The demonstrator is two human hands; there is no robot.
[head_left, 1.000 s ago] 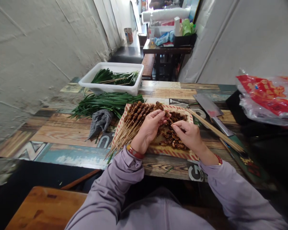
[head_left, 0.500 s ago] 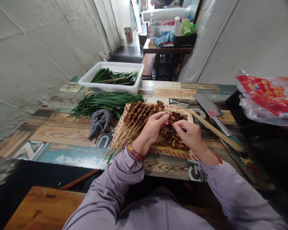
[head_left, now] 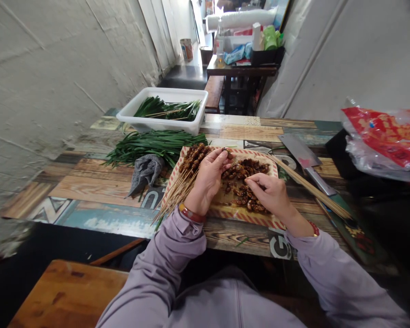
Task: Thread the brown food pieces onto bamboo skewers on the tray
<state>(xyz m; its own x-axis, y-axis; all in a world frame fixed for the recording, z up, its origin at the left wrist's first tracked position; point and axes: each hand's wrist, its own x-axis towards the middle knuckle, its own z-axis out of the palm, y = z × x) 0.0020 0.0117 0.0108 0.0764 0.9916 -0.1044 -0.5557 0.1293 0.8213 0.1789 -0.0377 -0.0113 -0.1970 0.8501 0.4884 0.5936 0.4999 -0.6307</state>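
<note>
My left hand (head_left: 210,174) is closed, thumb and fingertips together at a glossy dark brown piece of food (head_left: 229,154); whether a stick runs through it is hidden by the hand. To the right, my right hand (head_left: 266,189) pinches thumb against fingers over loose glossy brown pieces (head_left: 248,169); anything between those fingertips is too small to make out. Both hands are above a tray with a red-and-white striped rim (head_left: 222,214). On its left side lie filled skewers (head_left: 193,159), partly behind my left hand, their bare wooden ends (head_left: 177,193) pointing towards me.
Long green leaves (head_left: 157,145) and a grey cloth (head_left: 146,171) lie left of the tray. Behind stands a white tub (head_left: 162,93) of greens. A bundle of bare sticks (head_left: 314,194), a cleaver (head_left: 300,152) and a red-and-clear plastic bag (head_left: 382,136) are on the right.
My hands were close together over the tray and have come apart. The left has moved left towards the filled skewers; the right has stayed nearly in place. The view has shifted slightly.
</note>
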